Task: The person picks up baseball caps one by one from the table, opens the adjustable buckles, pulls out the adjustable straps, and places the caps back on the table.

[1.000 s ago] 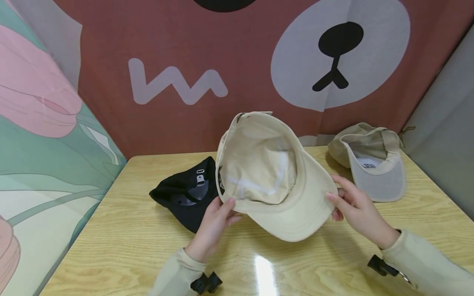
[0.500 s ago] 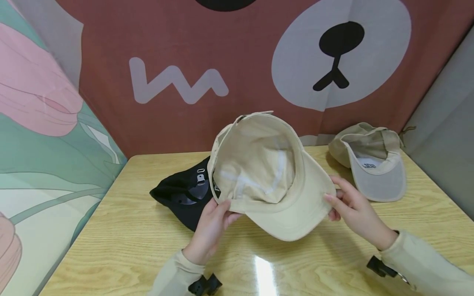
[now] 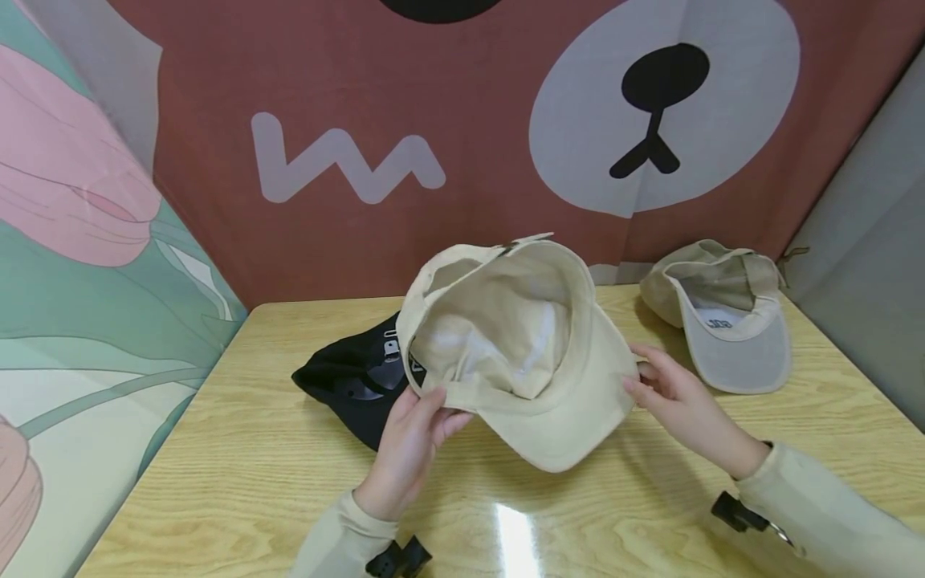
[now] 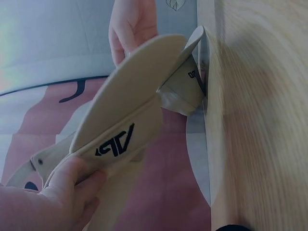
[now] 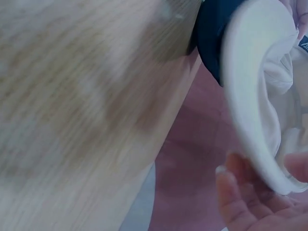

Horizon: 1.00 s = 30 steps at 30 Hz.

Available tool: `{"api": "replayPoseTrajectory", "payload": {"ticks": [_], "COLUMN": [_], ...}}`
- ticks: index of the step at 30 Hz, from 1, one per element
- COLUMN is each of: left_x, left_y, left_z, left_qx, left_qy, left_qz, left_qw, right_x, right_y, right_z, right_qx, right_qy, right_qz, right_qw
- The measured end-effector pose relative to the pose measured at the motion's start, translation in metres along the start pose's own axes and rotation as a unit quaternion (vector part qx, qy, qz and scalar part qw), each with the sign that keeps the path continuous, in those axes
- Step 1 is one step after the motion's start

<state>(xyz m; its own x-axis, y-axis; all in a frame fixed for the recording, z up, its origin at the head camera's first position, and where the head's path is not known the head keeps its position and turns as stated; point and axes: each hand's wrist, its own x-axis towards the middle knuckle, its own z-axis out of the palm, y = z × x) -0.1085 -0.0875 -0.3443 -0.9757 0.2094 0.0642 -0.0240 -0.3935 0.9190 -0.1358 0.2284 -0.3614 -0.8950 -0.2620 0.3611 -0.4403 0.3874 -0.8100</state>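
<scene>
A cream baseball cap (image 3: 499, 329) is held up over the table, its hollow inside facing the head camera and its brim toward the lower right. My left hand (image 3: 408, 449) grips the cap's lower left edge near the brim, thumb inside and fingers underneath. Pinched between thumb and fingers of my right hand (image 3: 686, 401) is the brim's right edge. Dark lettering (image 4: 116, 142) shows on the cap's front in the left wrist view. Behind my left hand lies a black cap (image 3: 354, 381), partly covered by the cream one.
A beige cap with a grey brim (image 3: 737, 321) rests at the table's back right corner. The wooden table (image 3: 238, 482) runs back to a brown cloth backdrop (image 3: 347, 249) with a bear face. A grey panel (image 3: 867, 241) borders the right side.
The cream cap has turned and shifted slightly left, its back strap side tipping lower and its brim moving left. Both hands have moved a little left with it.
</scene>
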Motion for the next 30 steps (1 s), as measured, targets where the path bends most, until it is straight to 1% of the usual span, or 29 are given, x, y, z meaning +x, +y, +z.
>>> {"api": "replayPoseTrajectory", "payload": {"ticks": [5,7,12,17,22,30], "left_x": [-0.001,-0.001,-0.002,-0.003,-0.004,-0.006], "left_y": [0.001,0.001,0.0,0.0,-0.001,0.0], "left_z": [0.002,0.003,0.004,0.004,0.004,0.005], "left_qx": [0.0,0.002,0.006,0.007,0.011,0.019], "left_qy": [-0.006,-0.002,0.004,0.005,-0.001,-0.011], "left_qz": [0.0,-0.003,-0.006,-0.01,-0.017,-0.017], "left_qw": [1.0,1.0,1.0,0.9999,0.9998,0.9996], "right_x": [0.009,0.013,0.023,0.03,0.038,0.052], "right_y": [-0.006,-0.008,-0.014,-0.02,-0.025,-0.031], "right_z": [0.001,0.001,0.001,0.001,0.002,0.002], "right_qx": [-0.013,-0.017,-0.032,-0.044,-0.044,-0.048], "right_qy": [0.017,0.025,0.039,0.039,0.039,0.054], "right_qz": [-0.025,-0.036,-0.047,-0.038,-0.033,-0.031], "right_qw": [0.9995,0.9989,0.9976,0.9975,0.9977,0.997]}}
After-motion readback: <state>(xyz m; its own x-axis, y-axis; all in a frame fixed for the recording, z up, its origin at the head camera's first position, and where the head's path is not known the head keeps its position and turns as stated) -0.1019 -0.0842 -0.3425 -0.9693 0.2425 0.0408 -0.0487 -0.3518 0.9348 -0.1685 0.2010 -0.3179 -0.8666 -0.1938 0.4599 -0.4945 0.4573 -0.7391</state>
